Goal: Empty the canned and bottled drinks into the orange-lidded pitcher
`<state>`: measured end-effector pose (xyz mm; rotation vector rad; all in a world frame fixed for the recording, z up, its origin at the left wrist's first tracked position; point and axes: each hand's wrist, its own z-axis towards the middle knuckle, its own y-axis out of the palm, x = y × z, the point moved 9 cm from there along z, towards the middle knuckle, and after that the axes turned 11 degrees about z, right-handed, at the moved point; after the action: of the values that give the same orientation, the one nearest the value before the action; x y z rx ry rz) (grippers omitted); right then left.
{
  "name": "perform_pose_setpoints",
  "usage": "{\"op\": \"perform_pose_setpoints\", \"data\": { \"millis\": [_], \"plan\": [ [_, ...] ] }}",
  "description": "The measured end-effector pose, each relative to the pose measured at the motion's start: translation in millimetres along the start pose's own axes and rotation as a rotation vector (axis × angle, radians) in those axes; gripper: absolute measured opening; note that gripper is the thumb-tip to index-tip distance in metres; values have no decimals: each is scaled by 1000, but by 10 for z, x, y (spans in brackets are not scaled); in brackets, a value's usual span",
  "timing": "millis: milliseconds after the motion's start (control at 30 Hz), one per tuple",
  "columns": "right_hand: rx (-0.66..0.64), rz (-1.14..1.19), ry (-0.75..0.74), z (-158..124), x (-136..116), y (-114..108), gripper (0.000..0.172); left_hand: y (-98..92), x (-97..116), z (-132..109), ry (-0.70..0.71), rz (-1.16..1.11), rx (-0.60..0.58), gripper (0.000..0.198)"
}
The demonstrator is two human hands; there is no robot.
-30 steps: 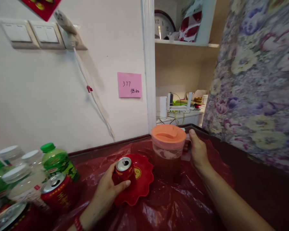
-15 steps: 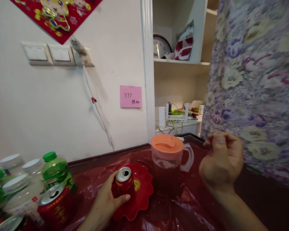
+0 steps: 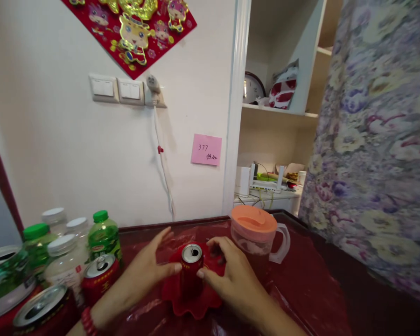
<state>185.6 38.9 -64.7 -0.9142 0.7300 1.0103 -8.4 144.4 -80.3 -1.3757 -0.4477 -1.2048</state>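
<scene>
A red drink can with an opened silver top stands upright on a scalloped red plate. To its left, my left hand is open, fingers raised and spread, the thumb tip close to the can's side. My right hand is on the other side with curved fingers apart from the can and its thumb at the can's front right edge. Whether either thumb touches the can I cannot tell. Right behind my right hand stands a clear pitcher with an orange lid and dark contents.
Several bottles, among them a green-capped bottle, stand at the left with another red can and an opened can nearer me. Plastic film covers the dark red table. A floral curtain hangs at the right; the wall is behind.
My left hand has let go of the can and opened. My right hand has come from beyond the pitcher to the can's right side. The camera view has shifted left.
</scene>
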Motion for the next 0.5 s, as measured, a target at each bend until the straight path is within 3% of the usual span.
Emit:
{"op": "perform_pose_setpoints", "data": {
  "millis": [133,233,367,500],
  "plan": [
    [-45,-12,86,118,229,182,85,-385,376,-140,-2,-186,220,84],
    [-62,-6,161,199,485,321,113,-567,551,-276,17,-325,365,75],
    [-79,33,216,242,750,467,128,-702,628,-369,52,-441,455,73],
    [-48,61,222,233,817,535,125,-776,648,-404,78,-525,465,65]
  ]
}}
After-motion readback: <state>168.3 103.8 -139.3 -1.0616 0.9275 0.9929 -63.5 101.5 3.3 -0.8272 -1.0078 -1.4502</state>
